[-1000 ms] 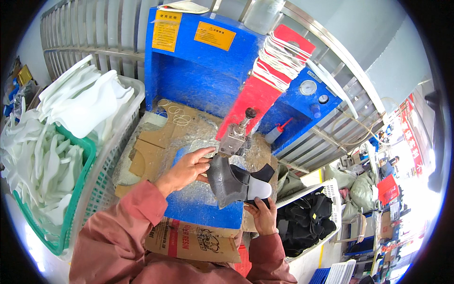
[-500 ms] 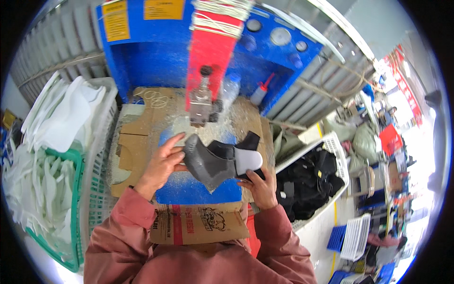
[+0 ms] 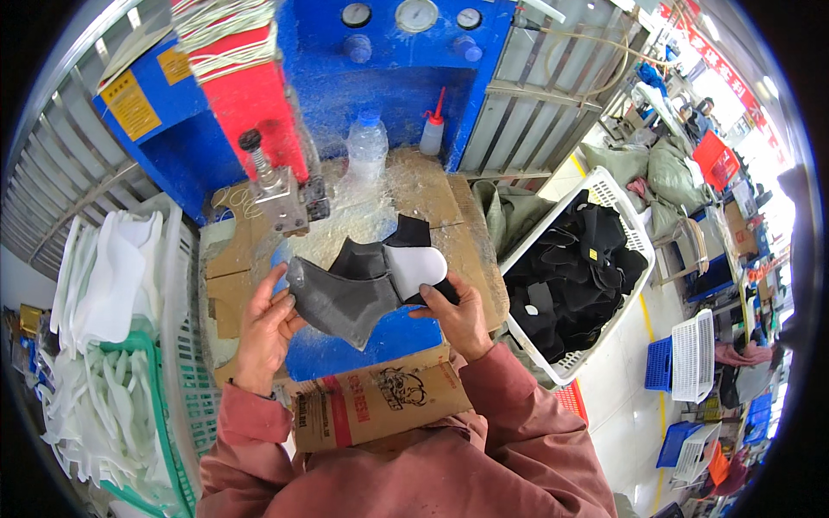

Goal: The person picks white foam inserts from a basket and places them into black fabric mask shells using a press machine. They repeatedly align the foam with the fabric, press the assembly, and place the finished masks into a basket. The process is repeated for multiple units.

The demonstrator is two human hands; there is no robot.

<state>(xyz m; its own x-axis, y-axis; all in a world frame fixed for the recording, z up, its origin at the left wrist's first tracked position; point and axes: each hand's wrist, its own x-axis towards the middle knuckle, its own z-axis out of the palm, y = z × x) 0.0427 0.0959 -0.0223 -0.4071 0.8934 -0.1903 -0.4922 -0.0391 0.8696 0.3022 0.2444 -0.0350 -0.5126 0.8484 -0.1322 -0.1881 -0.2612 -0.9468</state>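
Note:
Above the work surface I hold a dark grey and black shoe-upper piece (image 3: 341, 298), spread out, with a rounded white patch (image 3: 416, 269) at its right end. My left hand (image 3: 266, 332) grips the left edge of the grey part between fingertips and thumb. At the right end, my right hand (image 3: 459, 321) pinches the piece, thumb on the white patch and fingers mostly hidden beneath. Beyond the piece, at upper left, is the metal head (image 3: 281, 200) of a machine with a red arm (image 3: 250, 104). A blue pad (image 3: 332, 358) lies under the piece.
White shaped pieces (image 3: 117, 276) fill a crate and a green basket (image 3: 168, 406) on the left. Black pieces (image 3: 574, 285) lie in a white crate (image 3: 635, 229) on the right. A bottle (image 3: 367, 142) and a red-tipped squeeze bottle (image 3: 432, 134) stand behind. Cardboard (image 3: 371, 401) sticks out in front.
The view has swung to the right, so the machine sits farther left in the picture. Both hands keep hold of the shoe-upper piece; my right thumb now lies on the white patch.

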